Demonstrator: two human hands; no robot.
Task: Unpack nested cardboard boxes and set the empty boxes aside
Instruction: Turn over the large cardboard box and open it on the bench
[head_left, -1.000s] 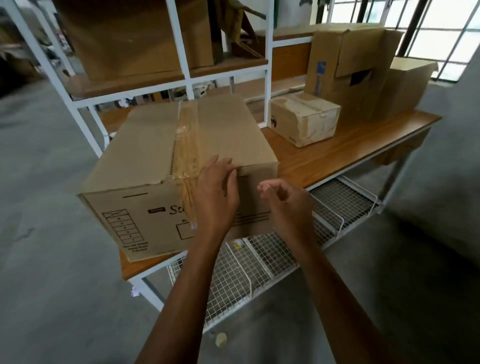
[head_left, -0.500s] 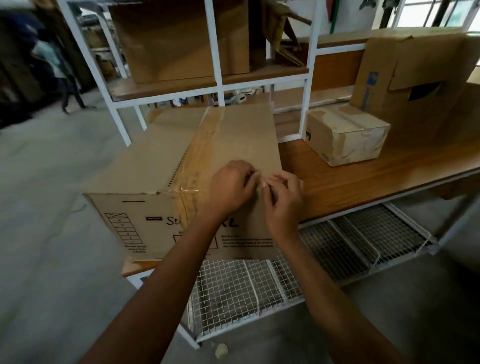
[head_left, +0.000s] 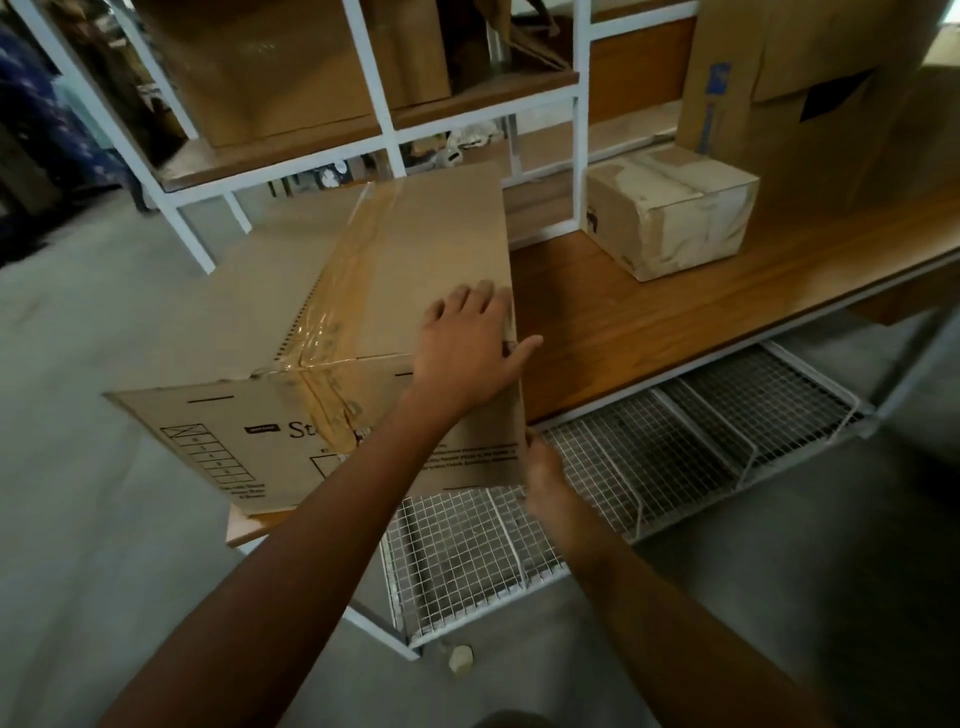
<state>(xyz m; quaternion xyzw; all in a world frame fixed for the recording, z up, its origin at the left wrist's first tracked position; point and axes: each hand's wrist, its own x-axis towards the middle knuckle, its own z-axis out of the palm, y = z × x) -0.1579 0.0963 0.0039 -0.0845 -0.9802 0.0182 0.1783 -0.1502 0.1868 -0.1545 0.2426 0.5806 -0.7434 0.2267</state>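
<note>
At worktop left end, box is set, overhanging front edge, long axis running away from hands. Left hand is laid flat on its near right top corner; right hand, blurred, is held against the edge below, grip indiscernible.

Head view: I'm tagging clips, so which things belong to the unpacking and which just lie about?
In use: large taped box, left hand on its top, right hand at its front corner.
Lying about: small taped box, tall box, wire shelf.

Your plain brown cardboard box bears black print and glossy clear tape; the metal wire-grid shelf is white.
</note>
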